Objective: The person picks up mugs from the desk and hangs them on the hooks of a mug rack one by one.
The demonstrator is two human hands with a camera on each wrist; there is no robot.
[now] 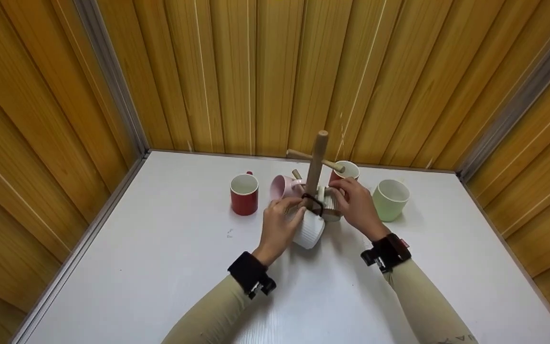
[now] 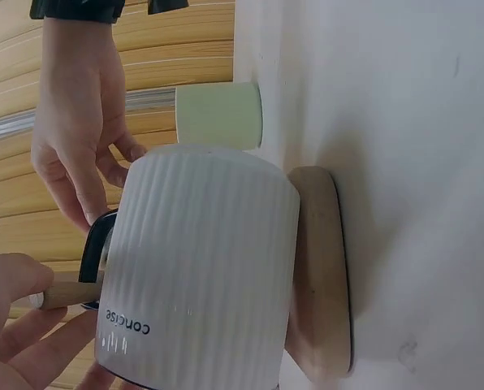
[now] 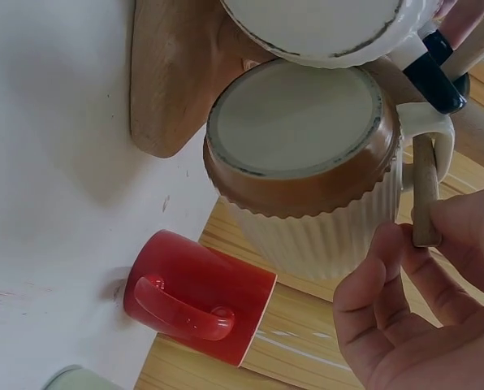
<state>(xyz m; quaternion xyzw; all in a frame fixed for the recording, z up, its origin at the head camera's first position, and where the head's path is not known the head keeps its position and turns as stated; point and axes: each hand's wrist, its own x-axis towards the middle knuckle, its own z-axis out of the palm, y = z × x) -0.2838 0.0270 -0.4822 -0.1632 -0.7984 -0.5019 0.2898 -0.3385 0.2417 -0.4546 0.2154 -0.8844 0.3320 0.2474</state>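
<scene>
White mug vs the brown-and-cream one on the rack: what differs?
Colour: the white mug's body is white; the brown-and-cream mug turns brown toward its base.
Handle: dark on the white mug, cream on the brown-and-cream mug.
Place: in the head view, the white mug is nearer the wearer, the brown-and-cream mug behind it, to the right.
Shared: ribbed walls.

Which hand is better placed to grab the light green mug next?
Probably the right hand: it's close to the light green mug, while the left hand is farther away, left of the wooden post.
</scene>
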